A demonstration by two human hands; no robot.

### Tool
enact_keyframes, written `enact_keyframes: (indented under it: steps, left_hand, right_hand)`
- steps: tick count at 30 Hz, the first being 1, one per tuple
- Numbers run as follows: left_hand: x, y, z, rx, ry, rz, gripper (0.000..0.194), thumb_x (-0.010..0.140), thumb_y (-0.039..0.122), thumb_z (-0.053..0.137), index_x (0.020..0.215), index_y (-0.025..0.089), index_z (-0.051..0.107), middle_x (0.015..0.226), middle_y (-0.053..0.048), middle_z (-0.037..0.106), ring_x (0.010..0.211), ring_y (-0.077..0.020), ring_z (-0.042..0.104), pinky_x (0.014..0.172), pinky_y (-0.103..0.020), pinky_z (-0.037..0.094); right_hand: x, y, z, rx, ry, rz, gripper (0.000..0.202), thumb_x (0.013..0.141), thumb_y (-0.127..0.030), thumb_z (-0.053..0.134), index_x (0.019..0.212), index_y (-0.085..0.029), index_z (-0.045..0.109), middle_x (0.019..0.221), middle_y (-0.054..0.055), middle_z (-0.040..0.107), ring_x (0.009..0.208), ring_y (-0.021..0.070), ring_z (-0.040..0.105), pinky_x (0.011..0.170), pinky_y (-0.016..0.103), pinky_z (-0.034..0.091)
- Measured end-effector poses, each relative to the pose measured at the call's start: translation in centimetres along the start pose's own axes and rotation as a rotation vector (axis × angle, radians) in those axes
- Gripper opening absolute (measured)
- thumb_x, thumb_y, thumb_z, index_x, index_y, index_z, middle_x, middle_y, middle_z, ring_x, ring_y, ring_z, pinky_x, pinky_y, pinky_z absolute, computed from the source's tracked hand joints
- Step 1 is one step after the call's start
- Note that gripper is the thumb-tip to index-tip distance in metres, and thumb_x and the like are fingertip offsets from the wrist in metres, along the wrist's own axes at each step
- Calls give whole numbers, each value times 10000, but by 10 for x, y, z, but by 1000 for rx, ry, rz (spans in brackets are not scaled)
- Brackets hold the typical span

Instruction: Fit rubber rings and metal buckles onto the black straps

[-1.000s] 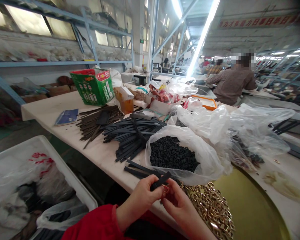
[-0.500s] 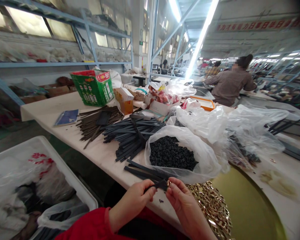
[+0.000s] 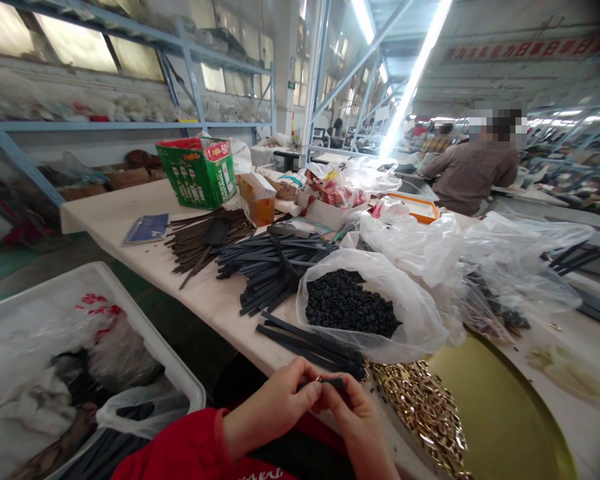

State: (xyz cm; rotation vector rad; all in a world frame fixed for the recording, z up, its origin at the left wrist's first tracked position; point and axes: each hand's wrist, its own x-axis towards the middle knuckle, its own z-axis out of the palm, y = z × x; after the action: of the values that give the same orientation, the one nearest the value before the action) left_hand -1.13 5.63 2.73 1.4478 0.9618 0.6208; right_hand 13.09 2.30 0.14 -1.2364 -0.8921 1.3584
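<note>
My left hand (image 3: 285,397) and my right hand (image 3: 353,407) meet at the table's near edge, fingertips pinched together. Between them is a black strap (image 3: 334,383), part of it showing over my right fingers. A small gold buckle (image 3: 319,379) glints at the fingertips; most of it is hidden. Just beyond my hands lie several loose black straps (image 3: 300,340). To the right, a heap of gold buckles (image 3: 425,407) rests on a round gold-coloured tray (image 3: 500,400). Behind stands an open plastic bag (image 3: 415,327) of small black loops (image 3: 350,303).
Bundles of dark straps (image 3: 275,263), a blue booklet (image 3: 147,228) and a green carton (image 3: 197,175) lie farther back on the table (image 3: 105,207). A white bin (image 3: 193,380) stands at the left. Another person (image 3: 473,173) sits beyond, facing away.
My hands have drawn closer together and slightly nearer to me. The strap's visible part now lies over my right fingers, and the buckle sits between both hands' fingertips. The view has shifted slightly.
</note>
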Motion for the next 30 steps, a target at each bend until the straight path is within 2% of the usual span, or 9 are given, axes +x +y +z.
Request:
enact_keyframes:
  steps: [6, 11, 15, 18, 21, 25, 30]
  left_hand:
    - [6, -2, 4, -119, 2, -170, 115, 742, 274, 490, 720, 170, 447, 587, 36, 538, 503, -81, 432, 501, -201, 320]
    - [9, -5, 7, -107, 15, -282, 106, 718, 281, 458, 721, 175, 447, 562, 39, 538, 428, -73, 369, 422, -197, 244]
    - [9, -7, 11, 62, 112, -207, 87, 736, 244, 445, 688, 172, 457, 574, 34, 525, 501, -94, 420, 479, -208, 301]
    - [5, -8, 14, 237, 195, -106, 87, 744, 209, 444, 668, 171, 461, 631, 19, 540, 596, -115, 469, 547, -218, 328]
    - [-1, -4, 11, 286, 128, -83, 84, 754, 226, 467, 702, 166, 496, 661, 18, 558, 616, -119, 486, 550, -215, 328]
    - [-9, 7, 3, 201, -19, -173, 142, 748, 307, 523, 745, 166, 503, 622, 31, 561, 520, -100, 465, 463, -194, 305]
    - [-8, 11, -1, 136, -51, -207, 273, 716, 414, 589, 695, 171, 466, 568, 39, 537, 471, -91, 448, 416, -180, 290]
  right_hand:
    - [3, -1, 1, 97, 8, 72, 347, 671, -508, 672, 714, -173, 595, 610, -21, 587, 551, 128, 543, 541, 251, 472]
    - [5, 0, 0, -74, 41, 0, 365, 716, -548, 596, 714, -186, 550, 575, -10, 585, 515, 148, 557, 507, 263, 468]
    - [3, 5, -4, -332, 98, -181, 312, 801, -484, 511, 690, -196, 552, 585, 6, 593, 558, 156, 558, 533, 256, 458]
    - [2, 9, -7, -366, 86, -178, 240, 783, -430, 553, 731, -196, 570, 643, 15, 622, 612, 170, 577, 578, 264, 467]
    - [1, 12, -11, -306, 33, -89, 203, 734, -388, 619, 751, -194, 563, 666, 6, 624, 635, 177, 583, 594, 268, 465]
    - [-2, 8, -13, -282, -66, -44, 197, 742, -376, 606, 711, -191, 545, 610, -17, 580, 591, 156, 540, 557, 250, 425]
    - [-4, -1, -10, -347, -54, -48, 197, 698, -362, 637, 664, -193, 544, 566, -36, 551, 553, 139, 500, 516, 228, 374]
